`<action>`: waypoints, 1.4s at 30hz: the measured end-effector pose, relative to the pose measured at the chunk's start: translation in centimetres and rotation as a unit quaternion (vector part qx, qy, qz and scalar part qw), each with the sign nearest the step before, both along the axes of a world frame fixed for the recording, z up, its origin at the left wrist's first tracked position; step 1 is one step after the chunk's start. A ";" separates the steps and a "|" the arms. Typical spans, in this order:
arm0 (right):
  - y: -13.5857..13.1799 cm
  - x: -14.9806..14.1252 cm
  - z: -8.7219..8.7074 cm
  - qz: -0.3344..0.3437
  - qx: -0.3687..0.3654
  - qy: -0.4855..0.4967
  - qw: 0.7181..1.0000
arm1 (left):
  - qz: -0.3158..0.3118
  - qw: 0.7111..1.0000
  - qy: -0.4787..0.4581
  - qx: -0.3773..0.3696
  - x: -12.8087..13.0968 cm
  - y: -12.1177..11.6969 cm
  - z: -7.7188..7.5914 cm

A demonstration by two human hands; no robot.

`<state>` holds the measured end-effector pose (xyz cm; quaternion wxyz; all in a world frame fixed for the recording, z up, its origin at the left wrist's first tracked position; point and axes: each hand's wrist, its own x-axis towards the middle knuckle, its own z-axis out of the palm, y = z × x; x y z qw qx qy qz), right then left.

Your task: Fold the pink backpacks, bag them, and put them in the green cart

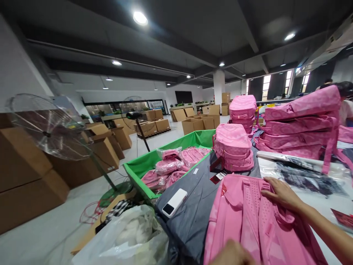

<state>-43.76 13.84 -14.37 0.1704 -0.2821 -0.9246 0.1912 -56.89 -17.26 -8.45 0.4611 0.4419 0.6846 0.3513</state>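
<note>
A pink backpack point(248, 217) lies flat, straps up, on the grey cloth of the table in front of me. My right hand point(280, 192) rests on its upper part with the fingers stretched flat, holding nothing. My left hand point(233, 254) shows only as a knuckle at the bottom edge, on the backpack's near end; its fingers are hidden. A red tag point(217, 177) lies just beyond the backpack.
A white power bank point(174, 202) lies on the grey cloth. A green bin point(143, 163) holds bagged pink backpacks. More pink backpacks point(299, 127) are stacked at the right, above clear plastic bags point(300, 171). A standing fan point(48, 127), cardboard boxes point(24, 176) and a white bag point(129, 235) stand at the left.
</note>
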 end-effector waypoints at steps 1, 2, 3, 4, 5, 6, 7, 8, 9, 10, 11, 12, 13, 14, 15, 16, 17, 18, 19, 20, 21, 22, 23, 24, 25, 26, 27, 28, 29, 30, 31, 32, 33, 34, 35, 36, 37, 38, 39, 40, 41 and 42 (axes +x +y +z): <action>0.2 0.0 -0.7 0.004 0.011 -0.005 1.000 | 0.024 0.998 0.052 0.026 -1.9 1.8 0.7; 0.4 0.1 -1.4 0.006 0.020 -0.001 1.000 | 0.061 0.987 0.136 0.062 -3.8 4.1 1.2; 0.5 0.1 -2.0 0.006 0.024 0.015 1.000 | 0.107 0.961 0.235 0.099 -5.6 6.7 1.6; 0.5 0.2 -2.5 0.004 0.025 0.041 0.999 | 0.143 0.938 0.295 0.115 -7.3 9.5 1.8; 0.5 0.2 -2.9 0.004 0.024 0.071 0.997 | 0.169 0.926 0.320 0.105 -8.8 12.2 1.6; 0.5 0.3 -3.2 0.005 0.022 0.103 0.994 | 0.181 0.925 0.322 0.092 -9.9 14.7 1.2; 0.4 0.5 -3.4 0.009 0.019 0.135 0.991 | 0.186 0.927 0.316 0.079 -10.7 16.9 0.5; 0.2 0.6 -3.6 0.015 0.017 0.163 0.986 | 0.189 0.931 0.306 0.069 -11.2 18.6 -0.4; 0.1 0.7 -3.7 0.022 0.018 0.188 0.982 | 0.193 0.933 0.298 0.065 -11.4 19.8 -1.4; -0.2 0.8 -3.8 0.027 0.021 0.208 0.978 | 0.200 0.932 0.296 0.068 -11.3 20.5 -2.3; -0.4 0.8 -3.9 0.031 0.026 0.226 0.973 | 0.209 0.928 0.298 0.075 -11.0 20.7 -3.2; -0.7 0.9 -3.9 0.034 0.035 0.241 0.969 | 0.216 0.923 0.305 0.088 -10.6 20.6 -3.9; -1.0 0.9 -3.8 0.037 0.046 0.254 0.965 | 0.217 0.918 0.315 0.105 -10.0 20.1 -4.4; -1.3 1.0 -3.8 0.041 0.058 0.263 0.962 | 0.211 0.913 0.326 0.124 -9.5 19.4 -4.8; -1.7 1.1 -3.7 0.044 0.070 0.269 0.960 | 0.198 0.909 0.337 0.143 -8.9 18.6 -5.0; -2.0 1.2 -3.7 0.049 0.084 0.273 0.957 | 0.181 0.907 0.344 0.159 -8.4 17.8 -5.1; -2.4 1.4 -3.6 0.054 0.100 0.275 0.955 | 0.160 0.905 0.353 0.174 -7.9 17.0 -5.1; -2.8 1.7 -3.6 0.059 0.118 0.275 0.952 | 0.137 0.901 0.365 0.191 -7.6 16.2 -5.0; -3.2 1.9 -3.5 0.060 0.140 0.276 0.949 | 0.114 0.893 0.382 0.208 -7.3 15.5 -5.0; -3.6 2.2 -3.5 0.057 0.166 0.277 0.945 | 0.090 0.881 0.403 0.229 -7.1 14.8 -5.0; -4.1 2.6 -3.5 0.050 0.193 0.275 0.941 | 0.066 0.867 0.425 0.250 -7.0 14.2 -5.1; -4.7 2.9 -3.6 0.041 0.219 0.268 0.937 | 0.043 0.852 0.447 0.271 -6.9 13.5 -5.2; -5.3 3.3 -3.6 0.030 0.241 0.258 0.935 | 0.026 0.838 0.464 0.287 -6.8 12.9 -5.4; -6.0 3.7 -3.8 0.023 0.258 0.245 0.934 | 0.015 0.828 0.475 0.297 -6.6 12.2 -5.7; -6.8 4.1 -4.0 0.020 0.268 0.235 0.934 | 0.008 0.820 0.486 0.301 -6.4 11.4 -6.0; -7.5 4.5 -4.2 0.020 0.271 0.228 0.935 | 0.002 0.814 0.498 0.299 -6.1 10.7 -6.5; -8.2 5.0 -4.5 0.023 0.268 0.225 0.937 | -0.005 0.810 0.510 0.289 -5.8 9.9 -6.9; -8.7 5.4 -4.8 0.027 0.258 0.224 0.939 | -0.018 0.810 0.520 0.271 -5.5 9.3 -7.3; -8.9 5.8 -5.2 0.033 0.241 0.222 0.944 | -0.037 0.814 0.527 0.242 -5.2 8.8 -7.7; -8.9 6.2 -5.6 0.040 0.216 0.215 0.952 | -0.059 0.823 0.527 0.204 -5.0 8.6 -8.1; -8.5 6.3 -5.9 0.044 0.181 0.197 0.963 | -0.079 0.834 0.521 0.165 -4.9 8.7 -8.5; -7.8 6.3 -6.3 0.044 0.137 0.166 0.975 | -0.094 0.845 0.510 0.128 -4.8 9.1 -8.9; -6.9 6.1 -6.6 0.039 0.090 0.124 0.987 | -0.104 0.856 0.497 0.098 -4.9 9.9 -9.4; -5.7 5.6 -6.8 0.030 0.045 0.072 0.996 | -0.106 0.864 0.486 0.078 -5.1 10.9 -9.9; -4.5 4.9 -7.0 0.016 0.007 0.015 1.000 | -0.102 0.870 0.477 0.066 -5.4 12.1 -10.3; -3.2 4.1 -7.1 0.000 -0.021 -0.036 0.999 | -0.095 0.875 0.471 0.060 -5.8 13.5 -10.7; -2.1 3.2 -7.2 -0.015 -0.035 -0.075 0.996 | -0.088 0.879 0.465 0.053 -6.2 14.8 -11.0; -1.1 2.3 -7.2 -0.029 -0.040 -0.099 0.994 | -0.082 0.883 0.460 0.047 -6.6 16.1 -11.0; -0.4 1.6 -7.2 -0.041 -0.039 -0.111 0.992 | -0.079 0.887 0.453 0.042 -7.1 17.2 -10.7; 0.1 1.0 -7.2 -0.050 -0.036 -0.114 0.992 | -0.081 0.892 0.444 0.039 -7.6 18.1 -10.2; 0.4 0.6 -7.1 -0.056 -0.031 -0.111 0.992 | -0.086 0.896 0.433 0.037 -8.1 18.7 -9.3; 0.6 0.4 -7.1 -0.058 -0.026 -0.105 0.992 | -0.089 0.901 0.424 0.036 -8.4 19.0 -8.3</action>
